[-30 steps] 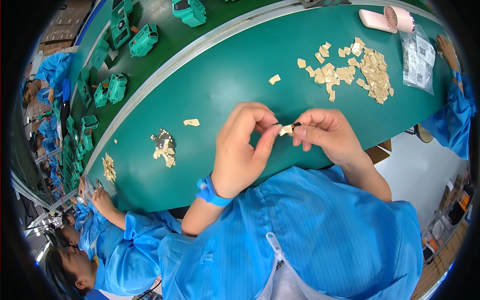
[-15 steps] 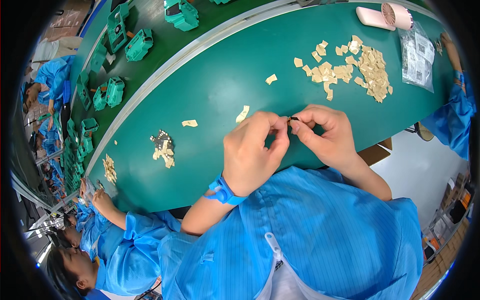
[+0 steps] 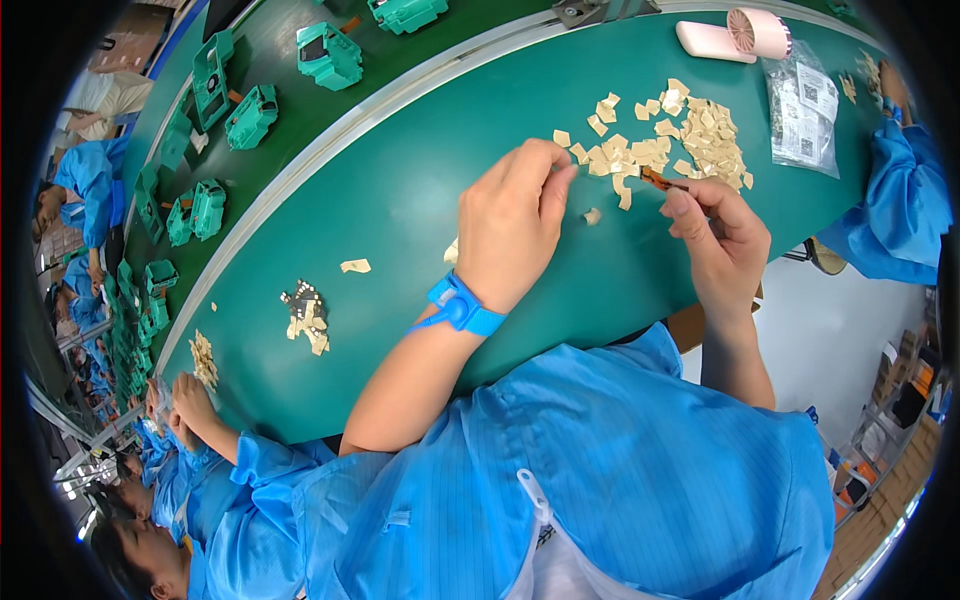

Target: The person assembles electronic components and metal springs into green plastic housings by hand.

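Note:
My right hand [image 3: 728, 240] pinches a small dark strip with an orange-brown part [image 3: 662, 181] between thumb and fingertips, just in front of the pile of beige paper-like pieces [image 3: 712, 140]. My left hand [image 3: 512, 222], with a blue wrist strap [image 3: 460, 306], hovers over the green table at the near-left side of those pieces. Its thumb and forefinger are slightly apart, with nothing visible between them; the other fingers are curled out of sight. A small blurred beige piece [image 3: 592, 216] shows between my hands. Another beige piece [image 3: 451, 251] is partly hidden behind my left wrist.
A small heap of dark and beige pieces [image 3: 308, 318] lies on the table [image 3: 400, 190] at left. A pink handheld fan [image 3: 757, 34] and a clear bag [image 3: 803, 112] sit at far right. Green cases [image 3: 330, 57] stand beyond the metal rail. Co-workers' hands [image 3: 190, 403] are at both sides.
My hands have separated: the left moved up and away, the right moved right with the dark strip. A small beige piece now shows between them. The whole view shifted slightly.

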The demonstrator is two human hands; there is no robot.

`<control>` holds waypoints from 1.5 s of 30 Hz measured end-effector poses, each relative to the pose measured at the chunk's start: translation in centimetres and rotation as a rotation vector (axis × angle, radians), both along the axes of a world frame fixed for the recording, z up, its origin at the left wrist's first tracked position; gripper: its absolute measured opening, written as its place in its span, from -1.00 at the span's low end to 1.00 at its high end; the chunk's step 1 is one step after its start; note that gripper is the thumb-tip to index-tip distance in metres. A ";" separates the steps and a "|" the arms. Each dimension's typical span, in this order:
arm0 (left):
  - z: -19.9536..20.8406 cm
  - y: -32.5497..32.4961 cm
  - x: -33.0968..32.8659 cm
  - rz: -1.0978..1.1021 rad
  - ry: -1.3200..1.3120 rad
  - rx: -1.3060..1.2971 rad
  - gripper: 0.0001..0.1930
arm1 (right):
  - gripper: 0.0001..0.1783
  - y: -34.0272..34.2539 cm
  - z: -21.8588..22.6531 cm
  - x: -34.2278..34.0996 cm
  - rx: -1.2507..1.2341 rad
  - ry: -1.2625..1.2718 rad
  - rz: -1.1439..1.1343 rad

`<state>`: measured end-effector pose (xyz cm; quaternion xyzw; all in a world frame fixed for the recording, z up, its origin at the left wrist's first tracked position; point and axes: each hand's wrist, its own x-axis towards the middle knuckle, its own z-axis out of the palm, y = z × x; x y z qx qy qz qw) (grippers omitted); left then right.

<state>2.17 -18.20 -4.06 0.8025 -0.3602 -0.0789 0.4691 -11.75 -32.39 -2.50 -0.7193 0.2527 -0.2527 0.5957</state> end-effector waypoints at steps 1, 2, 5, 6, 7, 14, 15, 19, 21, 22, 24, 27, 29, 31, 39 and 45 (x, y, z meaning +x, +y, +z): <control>-0.1 0.0 0.0 -0.002 -0.001 -0.004 -0.92 | -0.87 -0.1 0.0 0.1 -0.004 -0.001 -0.002; -0.1 0.0 0.1 -0.025 0.000 -0.059 -0.93 | -0.86 -0.2 0.0 0.1 -0.188 -0.021 0.011; 0.5 0.6 0.3 -0.051 0.060 -0.074 -0.88 | -0.83 -0.5 -0.4 0.2 -0.524 -0.067 0.036; 1.0 0.9 0.3 -0.053 0.119 -0.033 -0.83 | -0.80 -0.6 -0.5 0.3 -0.675 -0.094 0.050; 1.5 1.3 0.3 -0.055 0.122 -0.034 -0.83 | -0.80 -0.8 -0.5 0.6 -0.677 -0.090 0.049; 2.9 3.6 -0.6 -0.197 0.865 -0.006 -0.81 | -0.71 -0.5 -1.0 2.6 -1.188 -0.328 0.156; 2.6 3.9 -0.8 -0.166 0.888 -0.076 -0.83 | -0.71 -0.4 -1.0 2.8 -1.224 -0.366 0.160; 2.2 5.0 -1.2 -0.162 0.543 -0.089 -0.88 | -0.68 -0.8 -0.7 3.5 -1.273 -0.420 0.221; 2.8 5.3 -1.8 -0.011 0.473 -0.049 -0.92 | -0.62 -0.9 -0.7 3.9 -1.194 -0.323 0.326; 2.5 5.7 -1.7 0.031 0.395 -0.090 -0.93 | -0.62 -0.6 -0.5 4.4 -1.205 -0.348 0.324; 2.4 6.5 -1.3 0.087 0.350 -0.101 -0.92 | -0.59 0.3 0.2 5.0 -0.797 -0.143 0.398; 3.4 7.4 -1.2 0.136 0.281 -0.106 -0.92 | -0.58 3.0 1.2 5.5 -0.400 0.001 0.501; 3.5 8.1 -1.3 0.138 0.207 -0.156 -0.93 | -0.73 4.4 1.2 6.4 -0.397 -0.011 0.499; 3.3 9.1 -1.2 0.166 0.189 -0.211 -0.93 | -0.86 5.1 1.6 7.2 -0.261 -0.043 0.531; -0.2 12.9 0.5 0.461 0.105 -0.122 -0.59 | -0.91 5.0 3.0 13.3 -0.379 -0.148 0.398; 0.2 12.5 -0.2 0.407 0.127 -0.237 -0.61 | -0.03 -6.5 -0.1 24.5 -1.080 0.042 -0.047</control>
